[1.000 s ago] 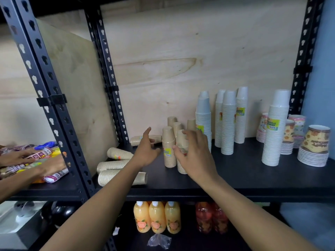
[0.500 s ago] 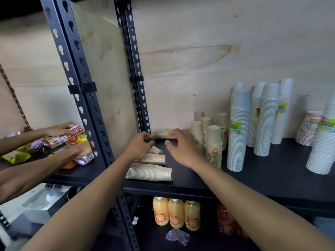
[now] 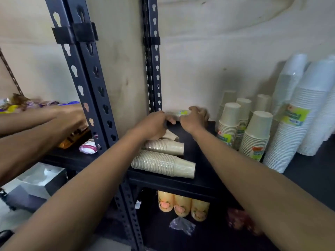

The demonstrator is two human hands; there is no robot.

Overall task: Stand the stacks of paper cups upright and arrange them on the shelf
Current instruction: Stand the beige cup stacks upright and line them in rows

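Observation:
A tan cup stack with a green label [image 3: 181, 113] lies on its side at the back of the black shelf [image 3: 204, 180], against the wall. My left hand [image 3: 154, 124] grips its left end and my right hand [image 3: 195, 118] grips its right end. Three more tan stacks lie on their sides nearer the front: a long one [image 3: 163, 163], one behind it [image 3: 166, 146], and a third [image 3: 171, 136] mostly hidden by my left hand. Several tan stacks [image 3: 257, 134] stand upright to the right.
Tall white cup stacks [image 3: 297, 124] stand at the far right. A black upright post [image 3: 87, 78] borders the shelf on the left. Another person's arms [image 3: 36, 127] handle snack packets on the neighbouring shelf. Orange drink bottles [image 3: 183, 205] sit on the shelf below.
The view has moved closer and leftward. Both my hands reached further back and closed on the lying labelled stack by the wall.

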